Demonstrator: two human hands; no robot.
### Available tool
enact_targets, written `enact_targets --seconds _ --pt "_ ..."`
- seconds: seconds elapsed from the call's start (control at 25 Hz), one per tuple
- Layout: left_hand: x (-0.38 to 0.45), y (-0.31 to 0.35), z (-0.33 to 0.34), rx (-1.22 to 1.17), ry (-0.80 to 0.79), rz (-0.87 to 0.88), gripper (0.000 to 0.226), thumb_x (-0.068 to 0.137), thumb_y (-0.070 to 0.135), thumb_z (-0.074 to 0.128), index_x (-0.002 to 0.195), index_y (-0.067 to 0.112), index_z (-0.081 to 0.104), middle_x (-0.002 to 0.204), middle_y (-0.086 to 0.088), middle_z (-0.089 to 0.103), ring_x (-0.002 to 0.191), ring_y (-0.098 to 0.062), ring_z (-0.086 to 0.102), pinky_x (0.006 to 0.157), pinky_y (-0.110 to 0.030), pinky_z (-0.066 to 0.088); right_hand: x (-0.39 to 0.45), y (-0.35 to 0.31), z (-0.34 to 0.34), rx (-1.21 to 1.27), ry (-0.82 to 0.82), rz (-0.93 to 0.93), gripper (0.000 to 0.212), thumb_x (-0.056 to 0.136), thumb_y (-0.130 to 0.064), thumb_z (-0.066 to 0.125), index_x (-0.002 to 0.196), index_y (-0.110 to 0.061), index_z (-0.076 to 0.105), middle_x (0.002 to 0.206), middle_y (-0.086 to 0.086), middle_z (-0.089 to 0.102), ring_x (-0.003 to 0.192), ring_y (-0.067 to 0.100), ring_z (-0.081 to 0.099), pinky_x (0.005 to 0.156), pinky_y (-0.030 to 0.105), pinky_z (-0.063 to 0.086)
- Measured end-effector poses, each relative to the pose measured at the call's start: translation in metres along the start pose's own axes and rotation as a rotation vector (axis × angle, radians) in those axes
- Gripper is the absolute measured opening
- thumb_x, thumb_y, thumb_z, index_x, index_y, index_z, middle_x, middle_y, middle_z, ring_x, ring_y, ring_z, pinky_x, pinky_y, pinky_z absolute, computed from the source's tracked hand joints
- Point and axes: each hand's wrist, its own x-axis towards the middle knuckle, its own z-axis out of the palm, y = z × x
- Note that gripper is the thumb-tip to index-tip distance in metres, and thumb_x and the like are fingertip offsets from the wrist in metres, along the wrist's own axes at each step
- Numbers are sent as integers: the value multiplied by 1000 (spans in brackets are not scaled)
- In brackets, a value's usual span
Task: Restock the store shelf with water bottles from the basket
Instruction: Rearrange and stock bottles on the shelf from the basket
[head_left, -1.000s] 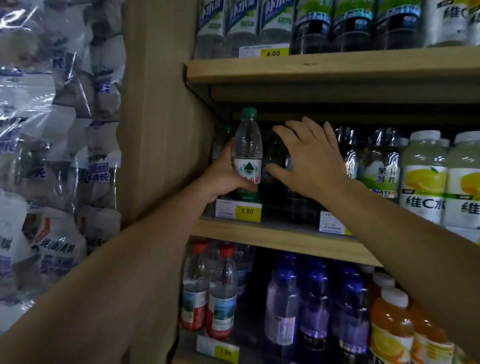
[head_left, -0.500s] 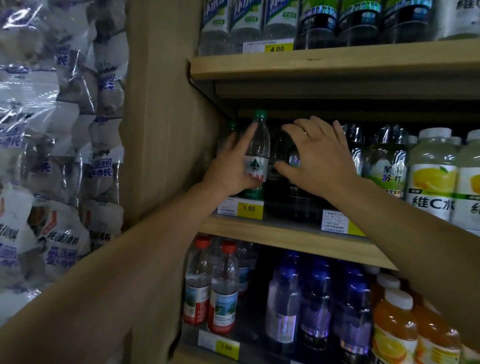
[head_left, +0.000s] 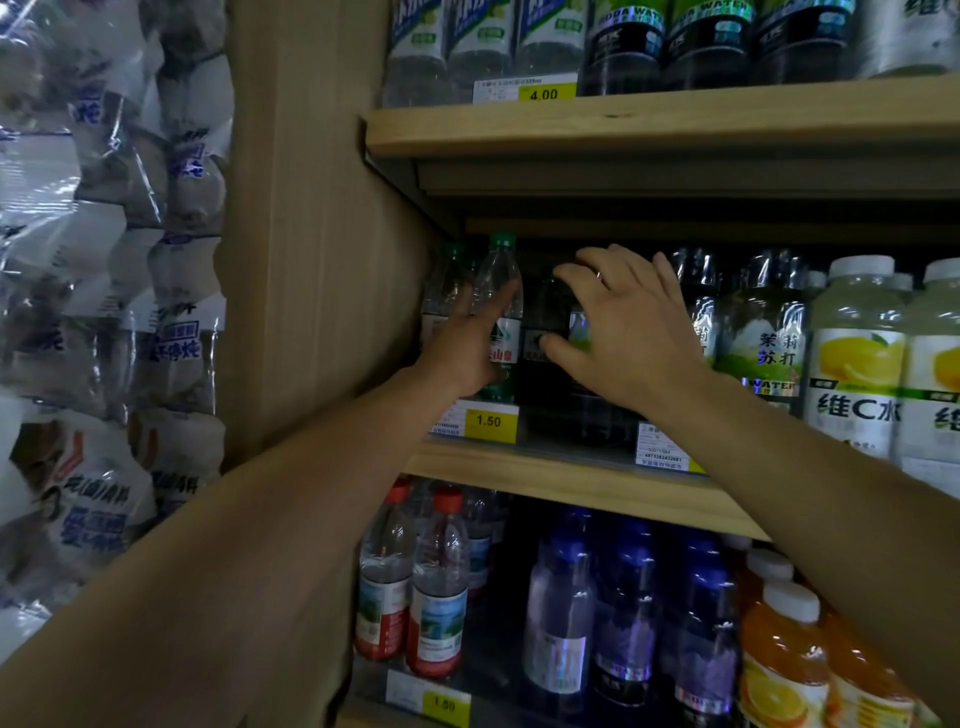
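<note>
Dim wooden shelving (head_left: 649, 124), wood side panel (head_left: 311, 260)

— Wooden store shelf (head_left: 571, 480), three tiers showing?

— Yes. On the middle tier (head_left: 524, 467): far left against the side panel (head_left: 317, 260), green-capped clear water bottles (head_left: 500, 317) upright behind a yellow 1.50 price tag (head_left: 488, 421); next, dark bottles (head_left: 550, 364); then clear soda-water bottles with green labels (head_left: 763, 332); far right, pale lemon drinks with white caps (head_left: 857, 358).

— Above?

— Top tier (head_left: 675, 117): clear bottles (head_left: 483, 41) over a 4.00 tag (head_left: 543, 93), black soda-water bottles (head_left: 675, 41) beside them.

— Below?

— Red-capped water bottles (head_left: 436, 582), blue bottles (head_left: 628, 613), orange drinks (head_left: 779, 670) at right.
</note>
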Motion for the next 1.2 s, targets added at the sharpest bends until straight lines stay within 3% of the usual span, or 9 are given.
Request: enact_targets --seconds 0.08,0.2,0.36,0.56,0.84,1.2 --pt "0 -2 -1 45 -12 18 119 75 14 84 154 44 0 163 -12 -16 148 -32 20 109 -37 39 1 -2 0 8 11 -12 70 84 -52 64 144 -22 44 151 4 38 145 29 24 120 52 7" --pt "0 -9 -7 298 5 135 120 70 32 87 152 49 1 160 -2 -29 150 -38 5 108 -51 40 5 -4 -1 16 15 -21 69 85 -51 63 144 -21 44 150 5 39 145 30 25 119 53 8" --pt "5 -15 -14 675 -34 274 107 71 57 79 152 49 10 159 -4 -32 147 -42 -16 114 -66 13 6 -2 2 -3 9 -27 67 85 -52 62 143 -21 46 150 6 39 145 31 25 119 53 8" --pt "18 -15 -10 842 -143 282 97 74 58 75 152 47 19 160 -1 -31 146 -44 -19 117 -66 6 11 2 1 -39 3 -21 66 85 -54 62 141 -22 47 151 6 38 145 30 24 119 54 9" --pt "41 -11 6 1032 -225 191 96 80 60 68 155 41 11 162 -4 -24 143 -52 -19 112 -71 -3 14 2 6 -70 15 -10 63 84 -54 63 136 -20 53 148 7 41 144 32 27 118 55 11" --pt "60 -21 20 1181 -178 218 101 79 74 57 155 41 0 163 -5 -21 144 -53 -14 111 -73 -4 14 -4 14 -107 6 14 64 86 -57 59 139 -21 51 152 7 37 148 34 16 120 54 5"
